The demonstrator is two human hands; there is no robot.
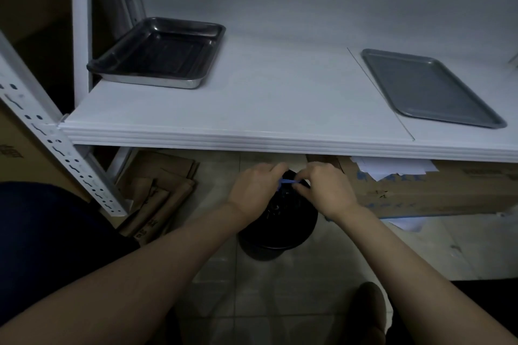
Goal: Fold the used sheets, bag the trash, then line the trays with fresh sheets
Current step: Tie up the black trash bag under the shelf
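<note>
Black trash bag [277, 213] sits on the floor at 6 o'clock, below the shelf [266, 98]. The left hand [255, 190] and right hand [325, 190] each pinch its blue tie [287, 181] with curled fingers. Bagging looks nearly finished. The deep tray [168, 47] at 10 o'clock and the flat tray [429, 87] at 2 o'clock lie bare, so lining seemingly remains.

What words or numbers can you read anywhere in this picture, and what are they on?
Nothing here is clear enough to read.
Cardboard box at far left: dark print, too blurred.
Flattened cardboard: dark print, too blurred.
Long box under the shelf: blue print, too blurred.
Deep tray and flat tray: no writing shows.
</note>
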